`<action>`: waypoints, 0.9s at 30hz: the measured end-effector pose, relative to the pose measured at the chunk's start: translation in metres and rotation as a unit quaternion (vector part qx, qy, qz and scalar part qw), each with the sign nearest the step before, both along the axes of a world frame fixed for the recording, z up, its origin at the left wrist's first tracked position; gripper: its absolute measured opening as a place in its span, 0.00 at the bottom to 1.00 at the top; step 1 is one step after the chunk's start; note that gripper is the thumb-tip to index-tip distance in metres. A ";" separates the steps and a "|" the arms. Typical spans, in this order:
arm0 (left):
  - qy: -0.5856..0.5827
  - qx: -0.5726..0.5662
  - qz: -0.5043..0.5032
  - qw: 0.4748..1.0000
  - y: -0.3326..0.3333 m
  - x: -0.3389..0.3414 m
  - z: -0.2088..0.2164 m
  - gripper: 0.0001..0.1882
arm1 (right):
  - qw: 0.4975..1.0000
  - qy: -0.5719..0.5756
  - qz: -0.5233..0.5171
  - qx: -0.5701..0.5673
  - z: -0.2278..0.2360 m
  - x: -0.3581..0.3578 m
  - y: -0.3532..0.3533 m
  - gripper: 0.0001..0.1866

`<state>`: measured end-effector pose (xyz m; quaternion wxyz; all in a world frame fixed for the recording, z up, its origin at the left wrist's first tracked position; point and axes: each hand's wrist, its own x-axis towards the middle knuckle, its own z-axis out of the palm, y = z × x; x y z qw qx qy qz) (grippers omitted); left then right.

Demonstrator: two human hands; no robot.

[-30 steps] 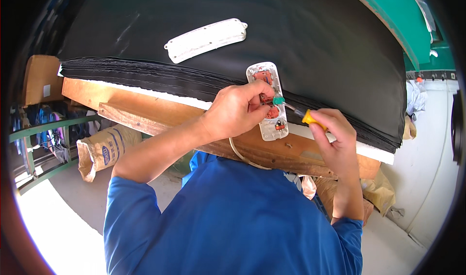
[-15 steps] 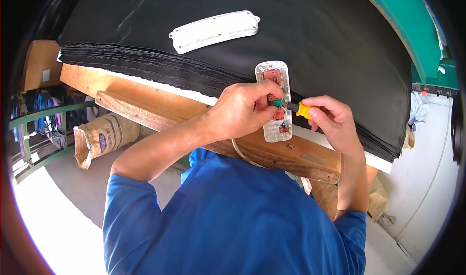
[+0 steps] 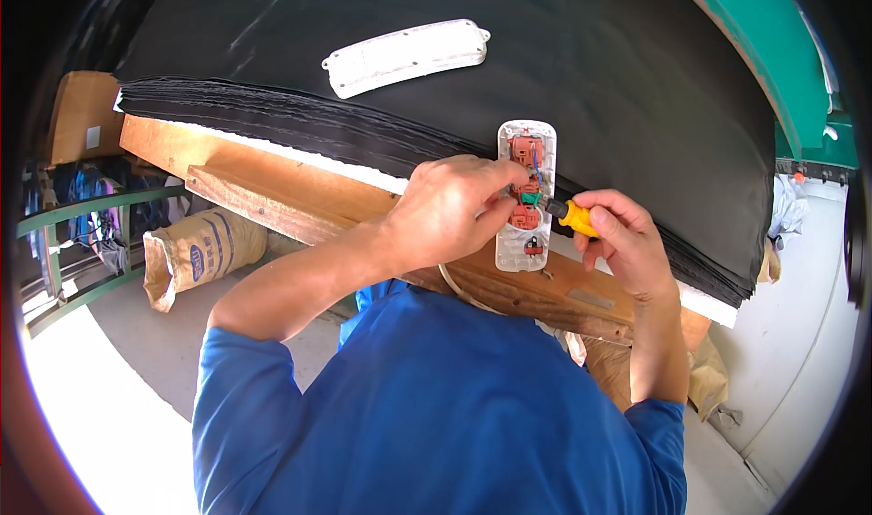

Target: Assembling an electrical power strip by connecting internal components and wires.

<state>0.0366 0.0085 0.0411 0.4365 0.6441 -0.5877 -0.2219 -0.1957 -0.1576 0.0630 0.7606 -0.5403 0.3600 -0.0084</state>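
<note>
An opened white power strip half point(image 3: 542, 255) lies with its inside up, showing red socket inserts point(image 3: 526, 150), a small green piece point(image 3: 531, 199) and thin wires. It rests across the table edge, its lower end jutting over the wood. My left hand point(image 3: 445, 208) comes in from the left, thumb and forefinger pinched together at the strip's middle; what they grip is hidden. In my right hand point(image 3: 631, 242) is a screwdriver point(image 3: 579, 218) with a yellow and black handle, its front end pointing left at the green piece. Its tip is too small to make out.
A white power strip cover point(image 3: 407, 58) with corner tabs lies farther back on stacked black sheets point(image 3: 618, 79). Wooden boards point(image 3: 272, 208) form the near table edge. A paper sack point(image 3: 204, 253) stands at left, a green machine frame point(image 3: 763, 52) at far right. A pale cable point(image 3: 459, 288) hangs down.
The strip has shifted slightly right and down relative to my left fingers, showing more red inserts. The screwdriver and my right hand have moved a little right and down; the handle tilts more.
</note>
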 end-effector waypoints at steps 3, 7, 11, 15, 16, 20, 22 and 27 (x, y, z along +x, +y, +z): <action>-0.045 -0.037 -0.002 0.998 0.000 -0.002 0.000 0.14 | 0.998 -0.013 -0.031 0.052 -0.010 -0.008 0.007 0.16; -0.176 -0.086 -0.019 0.981 0.000 -0.012 0.004 0.14 | 0.989 -0.032 -0.054 0.131 -0.009 -0.015 0.006 0.18; -0.264 -0.109 -0.019 0.958 -0.005 -0.017 0.005 0.16 | 0.990 -0.032 -0.050 0.129 -0.005 -0.009 0.003 0.18; -0.305 -0.114 -0.043 0.944 -0.001 -0.019 0.003 0.18 | 0.993 -0.036 -0.038 0.109 -0.005 -0.009 0.002 0.18; -0.316 -0.112 -0.046 0.941 -0.002 -0.019 0.003 0.18 | 0.994 -0.037 -0.028 0.101 -0.006 -0.010 0.001 0.18; -0.367 -0.112 -0.069 0.921 -0.008 -0.020 0.007 0.15 | 0.994 -0.035 -0.028 0.098 -0.005 -0.008 -0.001 0.17; -0.405 -0.111 -0.101 0.902 -0.011 -0.018 0.012 0.11 | 0.994 -0.023 -0.022 0.104 -0.002 -0.006 -0.001 0.18; -0.406 -0.169 -0.124 0.889 -0.023 -0.015 0.009 0.07 | 0.999 0.010 -0.034 0.015 0.000 -0.010 0.007 0.15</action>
